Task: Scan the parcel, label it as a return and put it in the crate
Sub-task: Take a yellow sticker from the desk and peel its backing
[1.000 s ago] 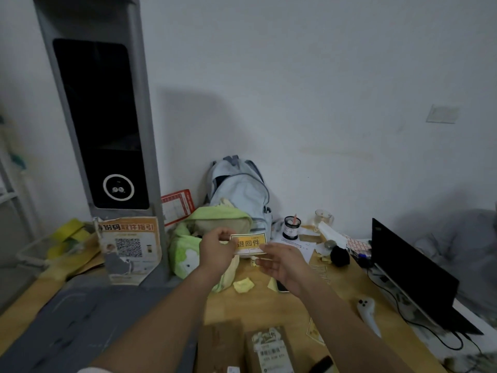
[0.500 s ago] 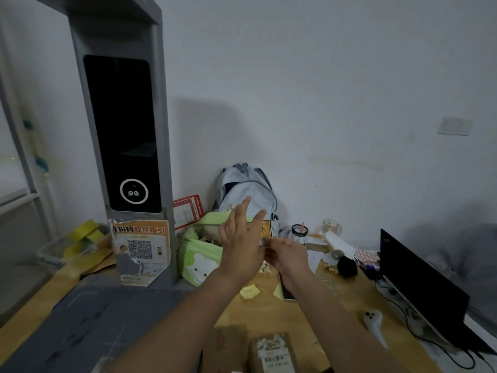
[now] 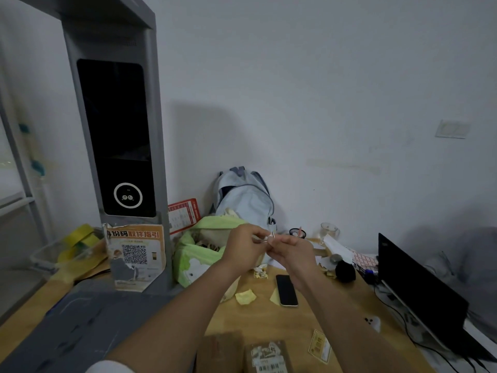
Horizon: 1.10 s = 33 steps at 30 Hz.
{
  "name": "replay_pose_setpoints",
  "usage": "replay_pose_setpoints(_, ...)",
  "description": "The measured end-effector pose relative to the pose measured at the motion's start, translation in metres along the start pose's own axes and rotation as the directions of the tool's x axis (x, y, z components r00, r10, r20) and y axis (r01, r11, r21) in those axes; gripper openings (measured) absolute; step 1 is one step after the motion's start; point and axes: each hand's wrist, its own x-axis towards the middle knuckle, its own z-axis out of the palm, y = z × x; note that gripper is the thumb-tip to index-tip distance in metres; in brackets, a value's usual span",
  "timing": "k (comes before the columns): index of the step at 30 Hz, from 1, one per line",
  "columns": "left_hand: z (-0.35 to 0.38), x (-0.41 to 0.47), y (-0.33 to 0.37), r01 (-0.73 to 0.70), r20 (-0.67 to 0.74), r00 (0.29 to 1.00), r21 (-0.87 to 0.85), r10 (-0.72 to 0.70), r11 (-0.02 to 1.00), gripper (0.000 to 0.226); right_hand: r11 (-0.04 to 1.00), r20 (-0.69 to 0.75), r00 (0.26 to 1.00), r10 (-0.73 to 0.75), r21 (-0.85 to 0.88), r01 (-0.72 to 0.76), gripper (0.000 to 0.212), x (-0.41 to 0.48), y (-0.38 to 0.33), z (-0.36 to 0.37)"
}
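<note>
My left hand (image 3: 246, 249) and my right hand (image 3: 293, 251) meet above the far middle of the wooden table (image 3: 258, 316). Both pinch a small return label (image 3: 270, 236), which shows edge-on between the fingertips. The parcel (image 3: 269, 356), a small brown box with a barcode sticker, lies at the bottom edge, below my forearms. A grey scanner tower (image 3: 118, 135) with a black screen stands at the left. Beside it, at the far left, is a clear plastic crate (image 3: 45, 255) holding yellow tape rolls.
A second yellow label (image 3: 318, 345) lies right of the parcel. A phone (image 3: 286, 289) and yellow paper scraps (image 3: 245, 296) lie under my hands. A green bag (image 3: 197, 254) and a backpack (image 3: 244, 197) stand behind. A black laptop (image 3: 419, 289) lines the right edge.
The label faced me flat a second ago; it has turned edge-on, and both hands have closed their fingertips on it. The view has shifted, so the scene sits further right and lower.
</note>
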Motion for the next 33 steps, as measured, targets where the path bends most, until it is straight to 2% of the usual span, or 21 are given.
replay_pose_setpoints(4, 0.002, 0.007, -0.006, 0.117, 0.050, 0.993, -0.194, -0.109, 0.974, 0.022, 1.000, 0.007, 1.000, 0.001, -0.006, -0.001, 0.010, 0.004, -0.004, -0.004)
replay_pose_setpoints(10, 0.003, 0.011, -0.003, 0.222, 0.123, 0.973, -0.296, -0.194, 0.929, 0.014, 1.000, 0.098, 0.995, 0.015, -0.027, -0.012, 0.014, 0.008, -0.007, -0.006)
replay_pose_setpoints(13, 0.004, 0.015, -0.002, 0.273, 0.137, 0.960, -0.292, -0.243, 0.917, 0.016, 0.998, 0.050, 0.999, -0.006, -0.065, 0.010, 0.010, 0.006, -0.007, -0.004)
replay_pose_setpoints(16, 0.005, 0.017, -0.003, 0.273, 0.155, 0.959, -0.275, -0.237, 0.922, 0.025, 0.991, -0.011, 0.999, -0.038, -0.131, 0.036, 0.013, 0.006, -0.008, 0.000)
replay_pose_setpoints(19, 0.005, 0.017, -0.004, 0.252, 0.161, 0.963, -0.250, -0.217, 0.935, 0.026, 0.988, -0.069, 0.997, -0.037, -0.153, 0.026, 0.013, 0.006, -0.011, 0.004)
replay_pose_setpoints(23, 0.005, 0.014, -0.003, 0.204, 0.160, 0.972, -0.190, -0.175, 0.960, 0.024, 0.981, -0.139, 0.990, -0.030, -0.195, 0.002, 0.026, 0.005, -0.015, 0.008)
replay_pose_setpoints(28, 0.004, 0.007, 0.001, 0.186, 0.148, 0.976, -0.181, -0.161, 0.966, 0.028, 0.971, -0.141, 0.990, -0.031, -0.239, -0.004, 0.026, 0.004, -0.016, 0.011)
replay_pose_setpoints(33, 0.002, 0.007, 0.000, 0.318, 0.142, 0.947, -0.263, -0.290, 0.911, 0.036, 0.960, -0.103, 0.993, -0.049, -0.281, 0.018, 0.020, 0.005, -0.011, 0.009)
